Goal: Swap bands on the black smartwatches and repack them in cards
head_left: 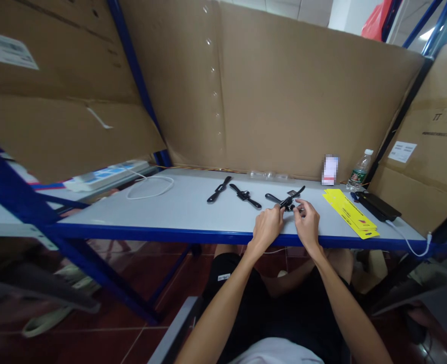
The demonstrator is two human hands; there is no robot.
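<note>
A black spokeshave [272,197] with two handles lies at a slant near the table's front edge, between my hands. My left hand [268,227] is closed on its near side, fingertips at the middle body. My right hand [307,221] has thumb and fingers bent together at the right of that body, by the small knobs; the exact contact is partly hidden. Just behind the body shows a small flat grey metal piece [293,193]. Two more black spokeshaves lie to the left, a nearer one [245,195] and a farther one [219,190].
Yellow printed cards [348,212] lie right of my hands. Beyond them are a black case [378,206] with a white cable, a plastic bottle [360,171] and an upright phone [330,170]. A white cable [151,187] loops at left. Cardboard [303,101] walls the back.
</note>
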